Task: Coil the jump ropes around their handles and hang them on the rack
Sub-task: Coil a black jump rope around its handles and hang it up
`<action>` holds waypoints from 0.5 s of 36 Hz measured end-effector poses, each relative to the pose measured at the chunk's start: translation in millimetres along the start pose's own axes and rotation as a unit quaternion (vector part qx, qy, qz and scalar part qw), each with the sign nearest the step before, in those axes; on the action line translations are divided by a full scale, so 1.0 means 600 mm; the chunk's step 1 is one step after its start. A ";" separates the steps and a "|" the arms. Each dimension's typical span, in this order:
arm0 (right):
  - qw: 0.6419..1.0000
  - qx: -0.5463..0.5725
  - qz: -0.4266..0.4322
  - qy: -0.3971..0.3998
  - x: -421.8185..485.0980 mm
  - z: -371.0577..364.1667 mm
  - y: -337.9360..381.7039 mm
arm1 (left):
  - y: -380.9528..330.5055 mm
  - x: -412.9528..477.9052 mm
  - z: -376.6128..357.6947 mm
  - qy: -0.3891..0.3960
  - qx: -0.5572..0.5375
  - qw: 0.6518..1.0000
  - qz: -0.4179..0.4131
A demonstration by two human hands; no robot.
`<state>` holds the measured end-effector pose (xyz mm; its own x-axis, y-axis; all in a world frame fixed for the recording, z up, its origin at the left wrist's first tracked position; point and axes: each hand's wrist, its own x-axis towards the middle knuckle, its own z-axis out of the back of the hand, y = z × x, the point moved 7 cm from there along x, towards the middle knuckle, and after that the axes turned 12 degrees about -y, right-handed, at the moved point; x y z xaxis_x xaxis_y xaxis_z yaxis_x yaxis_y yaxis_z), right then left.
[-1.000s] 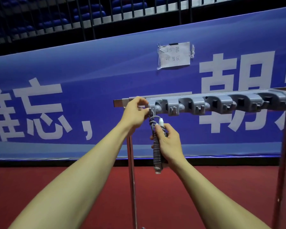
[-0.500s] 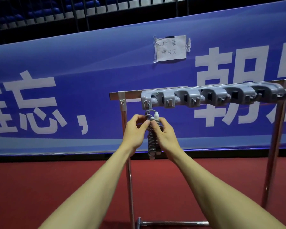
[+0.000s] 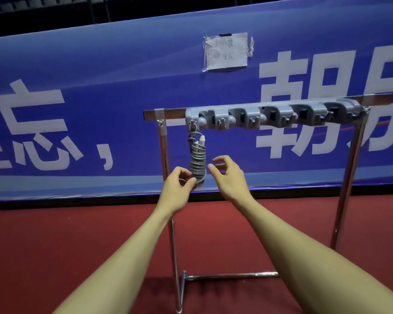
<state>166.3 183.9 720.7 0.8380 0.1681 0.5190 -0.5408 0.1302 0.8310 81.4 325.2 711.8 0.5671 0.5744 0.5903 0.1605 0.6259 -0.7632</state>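
Rack (image 3: 354, 168) frame shiny chrome metal; hook strip (image 3: 270, 114) matt grey plastic; floor (image 3: 55, 234) red carpet.

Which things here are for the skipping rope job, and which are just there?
For the job:
rack
coiled jump rope, hanging from its end hook
left hand, by the rope's lower end
right hand, open beside the rope

Just there:
paper note
blue banner
red floor
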 end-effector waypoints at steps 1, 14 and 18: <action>0.999 -0.036 0.004 0.003 -0.019 0.013 -0.011 | 0.005 -0.022 -0.008 0.016 0.022 1.000 -0.004; 0.942 -0.312 0.009 0.122 -0.356 0.179 -0.323 | 0.161 -0.454 -0.159 0.261 0.186 0.947 -0.001; 0.938 -0.316 -0.031 0.139 -0.423 0.219 -0.414 | 0.207 -0.549 -0.197 0.285 0.171 0.943 0.023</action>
<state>97.6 -19.7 409.0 0.8662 0.3769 0.3282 -0.4990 0.6876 0.5275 10.2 151.5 391.3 0.9247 0.2901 0.2465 -0.0908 0.7968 -0.5973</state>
